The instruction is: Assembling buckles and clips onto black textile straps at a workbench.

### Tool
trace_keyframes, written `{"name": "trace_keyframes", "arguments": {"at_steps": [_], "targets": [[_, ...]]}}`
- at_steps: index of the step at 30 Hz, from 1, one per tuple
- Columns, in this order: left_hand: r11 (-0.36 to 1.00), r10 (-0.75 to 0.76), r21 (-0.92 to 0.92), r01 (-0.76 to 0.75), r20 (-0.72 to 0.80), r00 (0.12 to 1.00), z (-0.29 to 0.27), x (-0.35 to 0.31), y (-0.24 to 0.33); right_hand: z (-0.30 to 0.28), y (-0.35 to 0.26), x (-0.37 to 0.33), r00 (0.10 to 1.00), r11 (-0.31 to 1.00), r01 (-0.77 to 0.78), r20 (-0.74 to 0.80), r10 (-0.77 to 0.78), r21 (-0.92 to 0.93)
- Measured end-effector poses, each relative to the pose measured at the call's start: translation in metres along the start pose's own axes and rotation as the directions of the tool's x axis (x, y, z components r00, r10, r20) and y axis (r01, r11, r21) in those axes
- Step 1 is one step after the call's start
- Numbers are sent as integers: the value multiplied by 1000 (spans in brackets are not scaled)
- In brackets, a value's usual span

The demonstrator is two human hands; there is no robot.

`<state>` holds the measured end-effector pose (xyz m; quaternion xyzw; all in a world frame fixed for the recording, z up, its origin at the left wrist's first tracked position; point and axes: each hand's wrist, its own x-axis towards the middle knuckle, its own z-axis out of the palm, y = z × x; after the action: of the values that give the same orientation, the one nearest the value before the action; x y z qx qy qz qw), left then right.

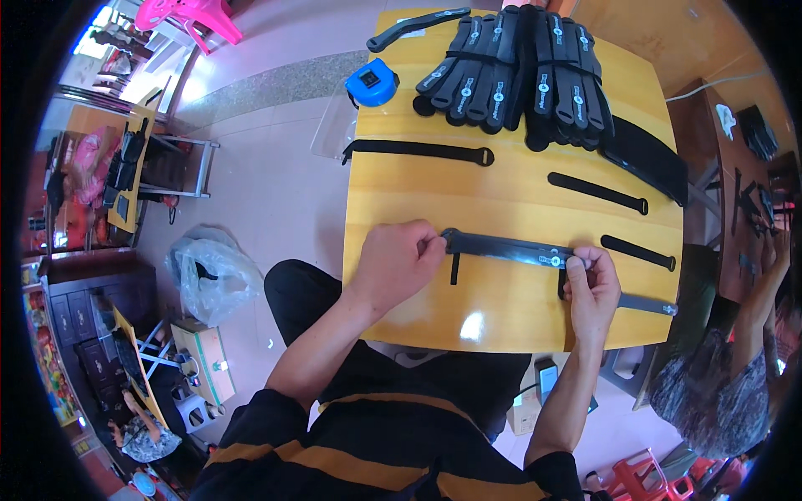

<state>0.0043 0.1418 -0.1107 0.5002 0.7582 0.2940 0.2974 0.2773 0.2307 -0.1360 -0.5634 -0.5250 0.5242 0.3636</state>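
Note:
A dark grey strap [501, 248] with a small white print is stretched sideways just over the wooden table [418, 321]. My left hand [399, 260] pinches its left end, where a rounded black tip shows. At the other end, my right hand [591, 288] holds the strap between thumb and fingers. Narrow black pieces hang below it near both hands. Beyond it lie a long black strap with a looped end [422, 151] and a shorter black strap [597, 193]. Another short black strap [639, 252] and a grey strap [647, 304] lie right of my right hand.
Bundled printed straps [480, 75] are piled at the table's far side, beside a wide black piece [643, 159]. A blue round device [372, 83] sits at the far left edge. A plastic bag [213, 271] lies on the floor at left. Another person [718, 384] works at right.

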Motion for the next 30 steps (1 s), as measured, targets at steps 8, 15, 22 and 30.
{"name": "trace_keyframes", "arguments": {"at_steps": [8,15,22,30], "targets": [[996,78,33,-77,-39,996,5,1,-4,2,-3,0,1000,1000,-22,-8,22,-19],[999,21,31,-21,-21,1000,3,1,3,1,-3,1,1000,999,-24,-9,24,-21],[998,38,60,-36,-27,999,3,2,3,2,-3,0,1000,999,-27,-11,26,-23],[993,75,100,-70,-44,996,6,3,2,1,-4,2,1000,999,-28,-14,28,-43]]}}
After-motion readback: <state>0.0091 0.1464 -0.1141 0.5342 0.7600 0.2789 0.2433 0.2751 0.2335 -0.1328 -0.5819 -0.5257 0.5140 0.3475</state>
